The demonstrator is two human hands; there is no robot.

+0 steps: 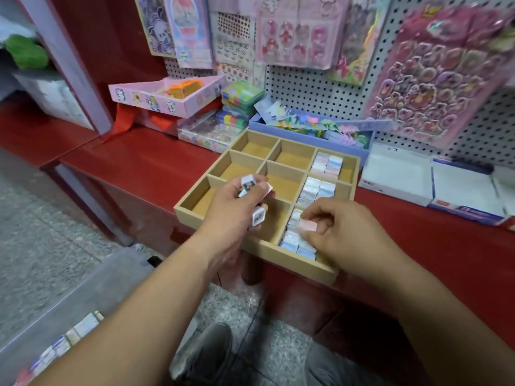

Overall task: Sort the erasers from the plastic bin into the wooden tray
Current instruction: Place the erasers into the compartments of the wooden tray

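Left forearm [133, 316]: bare, nearest the lens, running up from the bottom left corner. Right forearm [418, 296]: bare, entering from the bottom right.

Left hand [231, 210]: fingers curled round a small clutch of erasers [248, 183], at least three showing. One white block juts above the knuckles, a pink one sits beside it, and another white one shows below the palm. The hand hangs over the near left and centre compartments of the wooden tray [292, 263].

Right hand [340, 229]: thumb and forefinger pinch a single pink eraser [308, 226]; the other fingers are curled under. The eraser is held at the top of the near right compartment. Whether it touches the row beneath cannot be told.

Wooden tray: nine compartments, three by three, set near the front edge of the red shelf [139, 162]. All three compartments of the right column hold stocked rows [316, 188] of pale pink and blue erasers. The left and centre columns show their brown floors.

Plastic bin [92, 280]: translucent, on the floor at lower left, partly under the left forearm. Loose stock [69, 335] lies along its inside, blurred.

Behind the tray: a blue box [306, 132] of paper items and a pink box [156, 98] holding an orange item [184, 87]. To the right are white boxes [398, 176].

Rear wall: a pegboard [320, 93] hung with sticker sheets [437, 76].

Floor: a dark shoe [211, 349] on speckled stone.
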